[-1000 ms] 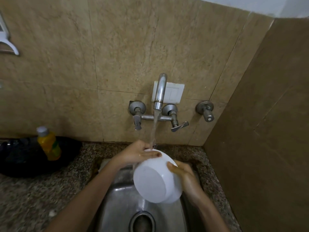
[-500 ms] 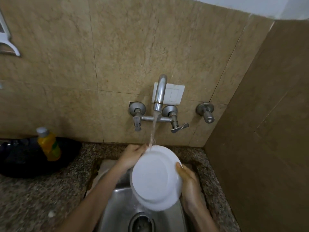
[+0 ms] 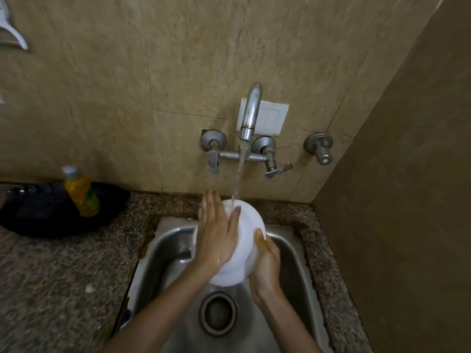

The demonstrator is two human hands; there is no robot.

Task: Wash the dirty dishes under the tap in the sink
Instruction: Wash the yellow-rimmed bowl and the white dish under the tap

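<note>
Over the sink [image 3: 163,250], the right hand [image 3: 266,261] is gripping the bowl [image 3: 248,225] from below, thumb curled onto its side. The left hand [image 3: 216,233], off the rim now, is sliding flat across the outside, fingers straight, so the rubbing looks under way. The tap [image 3: 251,110] is pouring onto the bowl's far edge.

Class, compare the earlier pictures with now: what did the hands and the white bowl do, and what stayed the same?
The left hand let go of the far rim of the white bowl and now lies flat, fingers straight, across its outside. Unchanged: the right hand grips the bowl's right side, the tap runs onto the bowl over the sink, and the yellow bottle stands at left.
</note>
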